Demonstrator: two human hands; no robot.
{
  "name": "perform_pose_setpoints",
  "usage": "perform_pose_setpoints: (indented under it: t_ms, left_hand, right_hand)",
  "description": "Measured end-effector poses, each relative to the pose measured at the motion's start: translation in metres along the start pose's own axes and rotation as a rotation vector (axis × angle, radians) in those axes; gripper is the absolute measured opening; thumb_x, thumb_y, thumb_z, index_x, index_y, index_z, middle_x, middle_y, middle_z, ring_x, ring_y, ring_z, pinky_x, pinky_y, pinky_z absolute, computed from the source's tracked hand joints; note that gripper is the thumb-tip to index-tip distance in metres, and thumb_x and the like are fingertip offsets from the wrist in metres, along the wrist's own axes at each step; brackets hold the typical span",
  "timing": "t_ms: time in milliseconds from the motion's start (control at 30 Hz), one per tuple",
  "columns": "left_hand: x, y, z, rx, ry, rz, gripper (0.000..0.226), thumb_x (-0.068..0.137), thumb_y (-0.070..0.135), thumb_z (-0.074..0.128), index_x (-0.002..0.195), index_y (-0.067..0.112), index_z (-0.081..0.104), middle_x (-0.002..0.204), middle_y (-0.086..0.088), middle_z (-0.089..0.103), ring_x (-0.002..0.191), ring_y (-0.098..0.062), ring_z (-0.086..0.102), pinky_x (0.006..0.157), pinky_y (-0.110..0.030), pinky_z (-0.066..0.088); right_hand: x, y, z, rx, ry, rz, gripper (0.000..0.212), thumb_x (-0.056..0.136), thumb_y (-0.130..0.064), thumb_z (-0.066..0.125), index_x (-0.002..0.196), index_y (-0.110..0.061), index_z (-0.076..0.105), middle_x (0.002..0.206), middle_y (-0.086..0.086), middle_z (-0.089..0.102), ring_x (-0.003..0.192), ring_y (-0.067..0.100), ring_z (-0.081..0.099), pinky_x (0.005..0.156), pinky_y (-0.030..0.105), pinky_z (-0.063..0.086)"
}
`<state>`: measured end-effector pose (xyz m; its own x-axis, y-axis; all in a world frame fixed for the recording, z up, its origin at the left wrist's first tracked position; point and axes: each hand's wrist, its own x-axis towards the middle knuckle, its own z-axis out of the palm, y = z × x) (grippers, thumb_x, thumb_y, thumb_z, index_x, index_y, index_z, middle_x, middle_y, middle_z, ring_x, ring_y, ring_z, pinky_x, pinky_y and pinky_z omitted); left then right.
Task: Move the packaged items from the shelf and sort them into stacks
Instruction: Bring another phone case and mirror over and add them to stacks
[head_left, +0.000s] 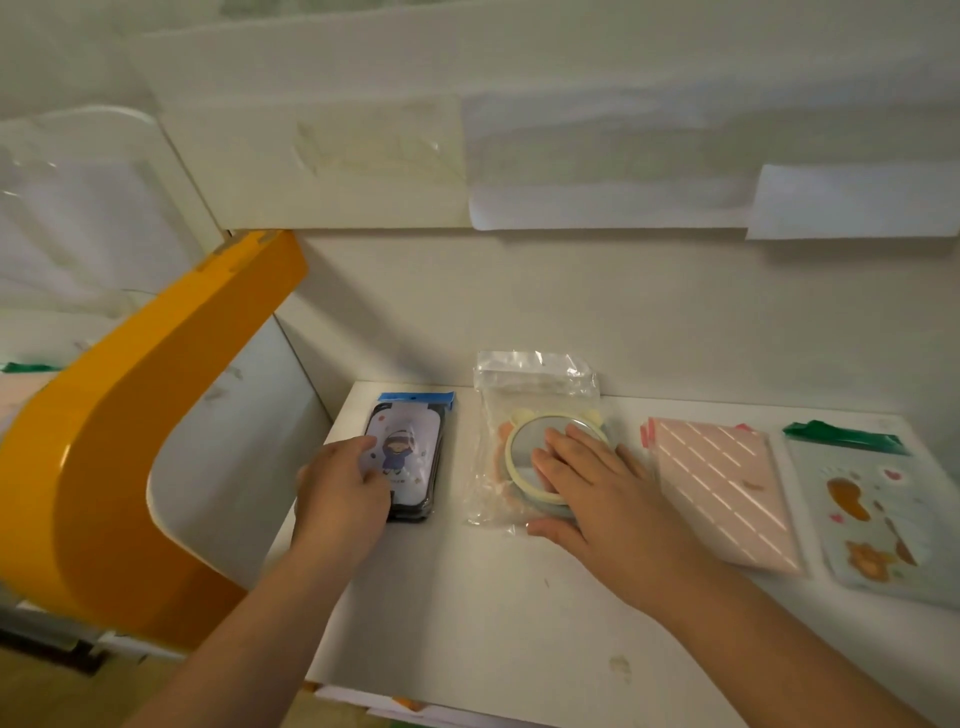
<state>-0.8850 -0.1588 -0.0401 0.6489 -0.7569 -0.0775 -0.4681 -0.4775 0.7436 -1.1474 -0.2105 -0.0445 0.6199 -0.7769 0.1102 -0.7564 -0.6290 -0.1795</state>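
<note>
Four packaged items lie in a row on the white desk top (467, 613). At the left is a dark pack with a cartoon girl and a blue header (410, 447); my left hand (340, 493) curls its fingers over the pack's left edge. To its right lies a clear bag holding a round mirror with a pale rim (524, 441); my right hand (597, 493) rests flat on it with straight fingers. Further right are a pink pack with white stripes (727, 488) and a pale blue pack with a green header and orange cartoon shapes (878, 514).
A curved orange panel (130, 431) rises at the left of the desk. The white wall (571, 312) stands right behind the items, with white paper sheets (597, 171) taped above. The desk's front edge (389, 696) runs below my arms.
</note>
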Motion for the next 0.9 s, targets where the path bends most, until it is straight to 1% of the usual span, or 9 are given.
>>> perform_pose_setpoints:
  t_ms: [67,200,267,333,400,567,733,833,900]
  left_hand:
    - [-0.001,-0.001,0.001,-0.015,0.004,-0.004,0.043,0.090,0.018,0.050,0.129,0.032,0.061,0.133,-0.008,0.053,0.103,-0.027,0.061,0.088,-0.039,0.055]
    - [-0.002,0.001,0.000,0.026,0.017,0.028,0.043,0.092,0.012,0.051,0.132,0.025,0.061,0.136,-0.005,0.054,0.114,-0.027,0.057,0.086,-0.033,0.049]
    - [-0.002,0.002,-0.001,0.059,0.026,0.053,0.044,0.090,0.011,0.052,0.131,0.024,0.062,0.136,-0.004,0.056,0.117,-0.027,0.056,0.094,-0.038,0.051]
    - [-0.002,0.005,-0.003,0.077,0.028,0.077,0.044,0.088,0.012,0.053,0.129,0.025,0.064,0.134,-0.002,0.058,0.117,-0.026,0.057,0.100,-0.045,0.051]
    - [-0.003,0.007,-0.004,0.077,0.023,0.097,0.043,0.086,0.014,0.055,0.126,0.027,0.065,0.130,0.000,0.060,0.113,-0.025,0.059,0.098,-0.046,0.053]
    - [-0.007,0.010,-0.004,0.094,-0.024,0.154,0.038,0.079,0.021,0.049,0.107,0.035,0.069,0.111,0.005,0.064,0.099,-0.024,0.061,0.085,-0.046,0.057]
    - [-0.007,0.010,-0.005,0.094,-0.037,0.194,0.037,0.082,0.019,0.052,0.111,0.034,0.069,0.108,0.004,0.065,0.096,-0.024,0.062,0.084,-0.047,0.057]
    - [-0.007,0.010,-0.007,0.097,-0.030,0.220,0.037,0.079,0.025,0.051,0.110,0.036,0.069,0.109,0.006,0.065,0.097,-0.023,0.061,0.084,-0.046,0.057]
    - [-0.009,0.012,-0.009,0.111,-0.038,0.238,0.037,0.079,0.028,0.050,0.110,0.036,0.068,0.110,0.006,0.064,0.098,-0.023,0.061,0.085,-0.046,0.057]
  right_hand:
    - [0.004,0.001,0.000,0.003,-0.013,-0.006,0.069,0.088,-0.067,0.033,0.137,-0.022,0.052,0.147,-0.001,0.050,0.142,0.024,0.039,0.105,0.051,0.044]
    - [0.015,0.002,-0.004,0.013,-0.014,-0.037,0.070,0.089,-0.069,0.033,0.140,-0.024,0.048,0.152,-0.004,0.043,0.147,0.021,0.030,0.110,0.049,0.038]
    - [0.019,0.001,-0.007,0.041,-0.034,-0.050,0.073,0.088,-0.070,0.034,0.146,-0.026,0.041,0.157,-0.006,0.036,0.150,0.018,0.021,0.115,0.046,0.031]
    - [0.019,-0.001,-0.010,0.060,-0.039,-0.058,0.074,0.087,-0.071,0.034,0.147,-0.027,0.040,0.157,-0.007,0.034,0.150,0.017,0.019,0.116,0.044,0.029]
    - [0.019,-0.004,-0.011,0.064,-0.033,-0.062,0.074,0.086,-0.071,0.036,0.145,-0.027,0.040,0.156,-0.007,0.034,0.150,0.018,0.019,0.116,0.044,0.030]
    - [0.018,-0.008,-0.013,0.123,-0.049,-0.026,0.084,0.083,-0.075,0.037,0.152,-0.027,0.032,0.162,-0.004,0.024,0.152,0.016,0.011,0.122,0.036,0.018]
    - [0.022,-0.014,-0.010,0.113,-0.053,-0.057,0.083,0.081,-0.077,0.039,0.147,-0.026,0.037,0.159,-0.002,0.029,0.151,0.018,0.016,0.119,0.043,0.027]
    - [0.020,-0.012,-0.012,0.118,-0.047,-0.044,0.086,0.079,-0.080,0.041,0.149,-0.030,0.033,0.161,-0.004,0.024,0.152,0.017,0.011,0.121,0.042,0.021]
    - [0.017,-0.011,-0.015,0.123,-0.031,-0.047,0.088,0.078,-0.080,0.042,0.150,-0.030,0.034,0.161,-0.004,0.024,0.152,0.017,0.011,0.122,0.037,0.016]
